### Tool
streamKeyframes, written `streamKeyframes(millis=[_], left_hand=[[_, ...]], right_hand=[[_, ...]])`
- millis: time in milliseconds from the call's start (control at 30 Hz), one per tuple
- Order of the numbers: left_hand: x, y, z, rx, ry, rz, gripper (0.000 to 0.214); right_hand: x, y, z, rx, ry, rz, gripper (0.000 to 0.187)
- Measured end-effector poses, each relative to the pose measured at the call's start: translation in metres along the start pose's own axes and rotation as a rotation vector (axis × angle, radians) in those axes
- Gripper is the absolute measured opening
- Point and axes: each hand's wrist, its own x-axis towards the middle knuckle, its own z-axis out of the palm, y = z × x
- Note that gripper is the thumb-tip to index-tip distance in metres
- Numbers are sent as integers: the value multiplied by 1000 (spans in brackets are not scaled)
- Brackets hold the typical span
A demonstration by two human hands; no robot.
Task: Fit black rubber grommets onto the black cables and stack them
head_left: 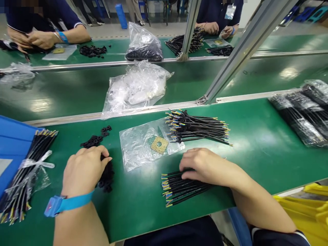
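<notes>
My left hand (pixel 83 167) is curled over a pile of small black grommets (pixel 105 176), thumb and forefinger drawn together with black showing between them. A blue wrist strap (pixel 73 203) circles that wrist. My right hand (pixel 201 165) lies over a row of short black cables (pixel 179 189) with coloured wire ends, its fingers bent round the upper ones; the fingertips are partly hidden. Beyond it sits a stack of black cables (pixel 201 128) with black pieces fitted near their left ends. A yellow sponge (pixel 159 145) with a centre hole rests on a clear plastic bag (pixel 135 150).
At the left, a tied cable bundle (pixel 28 171) leans by a blue bin (pixel 15 143). Wrapped cable bundles (pixel 299 116) lie at the right. A metal post (pixel 238 51) rises from the table's back rail. Two people sit across, hands at their own work.
</notes>
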Motion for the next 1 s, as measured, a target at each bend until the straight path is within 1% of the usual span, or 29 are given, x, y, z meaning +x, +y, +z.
streamKeyframes(millis=[33, 67, 100, 167, 267, 333, 400, 433, 500, 567, 600, 667, 733, 867, 933, 1000], left_hand=[[1, 1, 0, -17, -16, -8, 12], [1, 2, 0, -40, -25, -17, 10], [1, 3, 1, -63, -29, -28, 13], [1, 4, 2, -90, -36, -42, 21], [0, 5, 4, -83, -49, -42, 26], [0, 6, 3, -84, -42, -41, 27], [0, 9, 1, -82, -21, -36, 27], [0, 10, -1, -85, -8, -30, 27], [1, 12, -5, -98, 29, -26, 28], [0, 12, -10, -100, 68, -33, 30], [-1, 11, -12, -89, 81, -42, 32], [-4, 8, -14, -33, 74, -67, 37], [-7, 5, -13, 32, 28, -75, 38], [-8, 3, -9, 125, -31, -72, 27], [-5, 4, -7, 126, -34, -52, 23], [-2, 8, -5, 63, -24, -5, 19]], right_hand=[[0, -4, 3, -28, -116, 5, 15], [1, -8, 6, -67, -197, 9, 20], [1, -10, 9, -106, -247, 9, 23], [2, -14, 14, -175, -299, -7, 19], [2, -16, 15, -182, -310, -28, 10], [2, -14, 12, -103, -277, 19, 8], [4, -9, 9, 17, -203, 89, 2], [6, -6, 9, 70, -138, 113, 5], [12, 2, 14, 121, 35, 117, 15], [17, 10, 24, 77, 202, 109, 21], [20, 13, 30, 31, 259, 105, 22], [23, 17, 40, -76, 321, 103, 26], [25, 18, 48, -190, 331, 117, 27], [28, 17, 53, -366, 270, 178, 17], [29, 15, 51, -398, 233, 191, 18], [30, 13, 48, -408, 191, 204, 21]])
